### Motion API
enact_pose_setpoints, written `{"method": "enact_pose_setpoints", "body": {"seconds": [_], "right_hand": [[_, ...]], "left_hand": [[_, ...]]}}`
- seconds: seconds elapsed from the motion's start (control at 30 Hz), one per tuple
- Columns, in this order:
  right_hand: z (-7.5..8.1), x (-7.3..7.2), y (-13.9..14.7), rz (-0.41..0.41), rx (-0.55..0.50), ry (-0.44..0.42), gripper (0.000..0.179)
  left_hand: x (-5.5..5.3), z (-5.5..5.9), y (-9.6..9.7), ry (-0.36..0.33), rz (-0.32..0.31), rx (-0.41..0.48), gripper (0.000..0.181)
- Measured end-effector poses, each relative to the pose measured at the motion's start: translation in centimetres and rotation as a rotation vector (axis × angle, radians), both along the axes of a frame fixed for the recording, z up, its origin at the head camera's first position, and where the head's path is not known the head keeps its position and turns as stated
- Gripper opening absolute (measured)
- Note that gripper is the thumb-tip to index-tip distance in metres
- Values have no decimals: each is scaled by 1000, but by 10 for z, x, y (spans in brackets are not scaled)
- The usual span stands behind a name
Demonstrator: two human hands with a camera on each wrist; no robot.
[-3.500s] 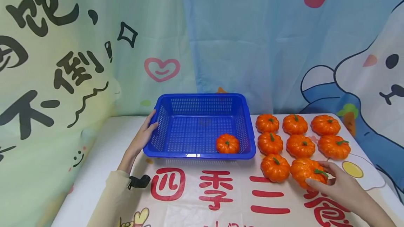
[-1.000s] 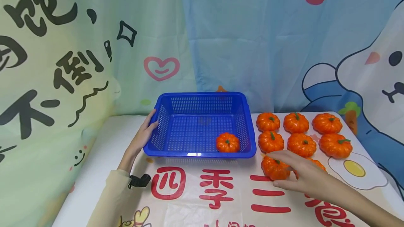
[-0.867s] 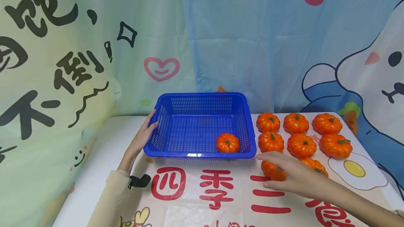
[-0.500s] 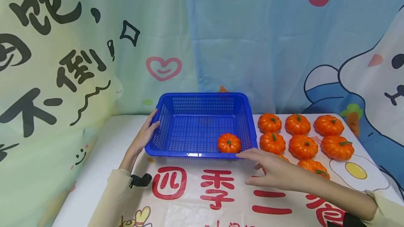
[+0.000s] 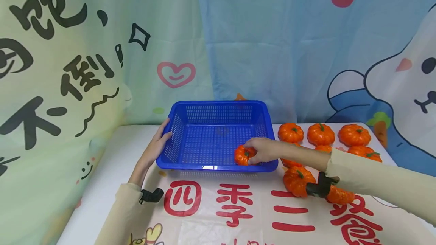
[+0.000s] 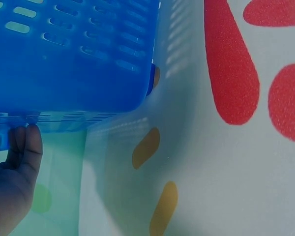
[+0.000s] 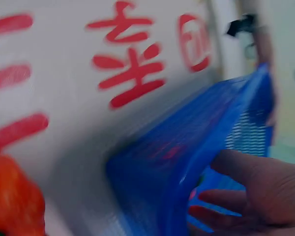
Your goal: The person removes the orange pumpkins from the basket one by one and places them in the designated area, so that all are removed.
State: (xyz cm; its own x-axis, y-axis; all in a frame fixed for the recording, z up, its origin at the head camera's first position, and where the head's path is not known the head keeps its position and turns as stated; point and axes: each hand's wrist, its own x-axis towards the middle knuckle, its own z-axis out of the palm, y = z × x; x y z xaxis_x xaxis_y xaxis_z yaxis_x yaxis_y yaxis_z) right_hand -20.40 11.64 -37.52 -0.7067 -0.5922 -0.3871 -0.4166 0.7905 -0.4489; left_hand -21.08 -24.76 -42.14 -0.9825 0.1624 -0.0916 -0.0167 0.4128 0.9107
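A blue plastic basket (image 5: 218,168) with slotted walls sits on the table. At its left side my left hand (image 5: 157,144) holds the rim, and in the left wrist view the fingers (image 6: 33,147) meet the basket's edge. Inside the basket's near right corner lies a small orange pumpkin (image 5: 241,155). My right hand (image 5: 263,149) reaches over the right rim and grips this pumpkin, its fingers and thumb around the right part. In the right wrist view the same hand (image 7: 270,189) is blurred, and the basket wall (image 7: 152,162) hides most of the pumpkin.
Several more pumpkins (image 5: 321,134) stand in rows right of the basket. My right forearm passes over some of them, with a near pumpkin (image 5: 297,182) beside the black wrist strap (image 5: 320,187). A printed curtain (image 5: 252,48) hangs behind the table.
My right hand has let go of the near-row pumpkin, swept left past the basket's rim, and come down onto the pumpkin inside. The left hand and basket have stayed put.
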Motion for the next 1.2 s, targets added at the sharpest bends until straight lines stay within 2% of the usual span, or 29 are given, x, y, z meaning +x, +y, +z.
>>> {"method": "enact_pose_setpoints", "body": {"seconds": [0.1,0.23,0.4,0.57,0.63,0.77,0.93,1.1,1.2], "right_hand": [[-5,-12,-7,36,62,-27,56],[-6,-21,-16,55,78,-21,57],[-9,-26,-21,61,76,21,58],[-13,-27,-22,37,57,17,60],[-15,-26,-22,19,37,9,60],[-17,-26,-20,10,-13,16,58],[-11,-22,-14,-32,-71,57,56],[2,-9,3,-120,-193,97,55],[10,3,19,-197,-287,90,58]], "left_hand": [[-1,0,0,2,-1,0,59],[-1,0,-1,-2,3,-5,59],[0,3,0,-1,8,-4,59],[0,3,0,-1,11,-2,59],[-1,1,-1,-4,5,-3,59],[-8,-12,-6,-4,2,1,60],[-13,-28,-11,31,5,-13,58],[-12,-33,-11,32,2,-6,59],[-12,-33,-11,40,3,3,59]]}}
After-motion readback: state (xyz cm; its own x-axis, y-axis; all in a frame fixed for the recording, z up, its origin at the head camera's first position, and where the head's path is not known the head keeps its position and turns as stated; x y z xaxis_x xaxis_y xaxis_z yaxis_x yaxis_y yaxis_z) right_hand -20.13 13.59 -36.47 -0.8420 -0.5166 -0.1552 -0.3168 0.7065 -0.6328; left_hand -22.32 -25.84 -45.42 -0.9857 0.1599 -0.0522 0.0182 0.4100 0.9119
